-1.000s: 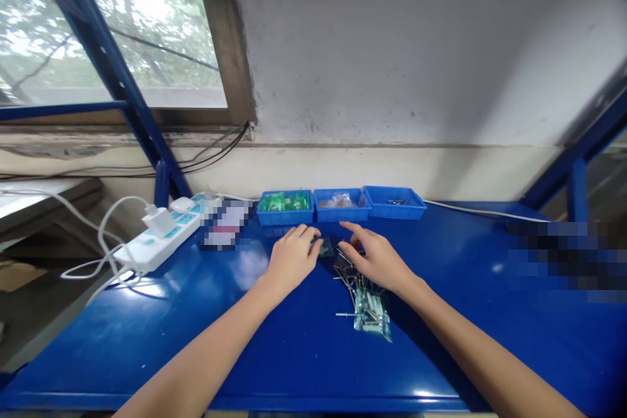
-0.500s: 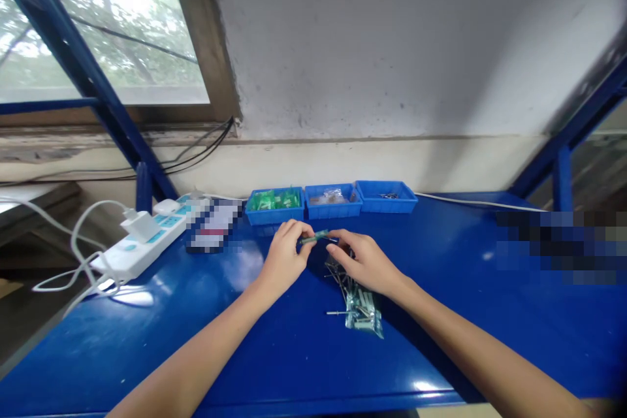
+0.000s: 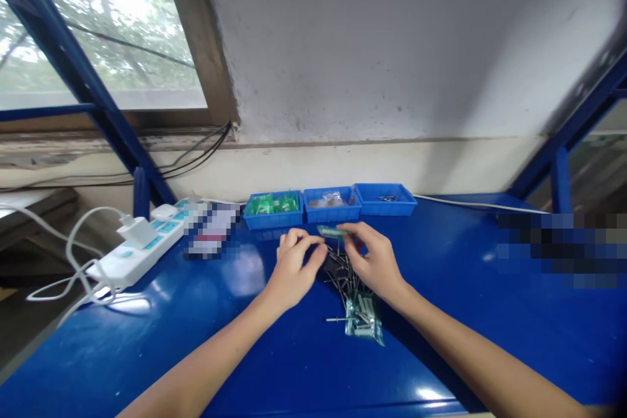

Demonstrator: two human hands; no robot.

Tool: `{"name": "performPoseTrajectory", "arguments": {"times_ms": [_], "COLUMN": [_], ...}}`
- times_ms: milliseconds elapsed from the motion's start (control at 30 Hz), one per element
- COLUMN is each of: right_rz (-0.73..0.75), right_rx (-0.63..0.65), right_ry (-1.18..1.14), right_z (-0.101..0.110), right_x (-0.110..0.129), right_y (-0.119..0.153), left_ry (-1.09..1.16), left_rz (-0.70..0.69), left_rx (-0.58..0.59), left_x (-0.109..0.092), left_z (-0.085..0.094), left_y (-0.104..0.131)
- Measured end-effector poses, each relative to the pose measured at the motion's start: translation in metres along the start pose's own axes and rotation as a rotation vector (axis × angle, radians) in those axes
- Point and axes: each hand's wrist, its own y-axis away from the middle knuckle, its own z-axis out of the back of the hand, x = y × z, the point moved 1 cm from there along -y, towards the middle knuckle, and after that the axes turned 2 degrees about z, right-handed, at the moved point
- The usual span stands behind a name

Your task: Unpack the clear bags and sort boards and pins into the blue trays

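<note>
My right hand (image 3: 375, 261) pinches a small green circuit board (image 3: 331, 231) by its right end and holds it a little above the blue table (image 3: 274, 353). My left hand (image 3: 292, 266) hovers just left of the board with its fingers curled; it holds nothing that I can see. Between and below the hands lies a pile of thin metal pins (image 3: 343, 271). A small clear bag of parts (image 3: 363, 320) lies in front of my right wrist.
Three small blue trays stand in a row at the back: green parts (image 3: 273, 209), clear packets (image 3: 332, 204), few dark bits (image 3: 385, 199). A white power strip (image 3: 142, 243) with plugs and cables lies at the left. Wall and window frame rise behind.
The green board was lifted off the table by both hands. Now only my right hand holds it, raised and shifted right, while my left hand has let go.
</note>
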Motion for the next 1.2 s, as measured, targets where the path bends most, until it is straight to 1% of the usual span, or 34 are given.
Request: {"name": "performPoseTrajectory", "arguments": {"times_ms": [67,100,133,167,200,233,300,333,367,400,467,533,600,667,767,867,933,1000,1133,1200], "right_rz": [0.217,0.301,0.364,0.405,0.422,0.416,0.356,0.32,0.287,0.263,0.237,0.223,0.211,0.202,0.193,0.194,0.196,0.196,0.175,0.158], "right_rx": [0.039,0.069,0.102,0.132,0.157,0.177,0.2,0.202,0.203,0.202,0.2,0.203,0.212,0.225,0.244,0.266,0.276,0.278,0.285,0.288], "right_ry": [0.116,0.158,0.198,0.235,0.266,0.29,0.316,0.319,0.319,0.316,0.308,0.3,0.293,0.288,0.285,0.287,0.292,0.296,0.303,0.309], "right_z": [0.003,0.003,0.002,0.001,0.0,-0.001,-0.002,-0.002,-0.001,0.0,0.003,0.005,0.007,0.007,0.008,0.008,0.008,0.008,0.01,0.012], "right_x": [0.003,0.005,0.006,0.008,0.008,0.008,0.007,0.005,0.003,0.001,-0.002,-0.004,-0.004,-0.004,-0.002,-0.001,-0.001,-0.001,-0.004,-0.009], "right_y": [0.0,0.001,0.002,0.002,0.003,0.003,0.003,0.003,0.003,0.002,0.0,0.0,-0.001,-0.001,0.0,0.001,0.001,0.001,-0.002,-0.004], "left_ry": [0.285,0.402,0.478,0.501,0.469,0.388,0.122,-0.021,-0.121,-0.176,-0.223,-0.342,-0.472,-0.623,-0.773,-0.795,-0.807,-0.837,-0.931,-0.972], "left_rz": [0.181,0.243,0.272,0.266,0.229,0.176,0.063,0.033,0.027,0.048,0.156,0.267,0.357,0.419,0.462,0.482,0.472,0.451,0.4,0.358], "left_rx": [0.107,0.159,0.197,0.201,0.161,0.077,-0.195,-0.331,-0.441,-0.478,-0.481,-0.481,-0.411,-0.313,-0.221,-0.117,-0.033,0.02,0.036,0.033], "left_x": [0.003,0.005,0.006,0.007,0.008,0.009,0.011,0.013,0.015,0.017,0.024,0.032,0.04,0.047,0.055,0.061,0.062,0.064,0.064,0.059], "left_z": [-0.002,-0.003,-0.002,0.0,0.005,0.013,0.036,0.049,0.064,0.078,0.103,0.123,0.136,0.143,0.146,0.14,0.131,0.121,0.097,0.085], "left_y": [-0.002,-0.003,-0.005,-0.007,-0.011,-0.017,-0.033,-0.044,-0.055,-0.067,-0.089,-0.106,-0.116,-0.12,-0.122,-0.122,-0.123,-0.124,-0.125,-0.121]}}
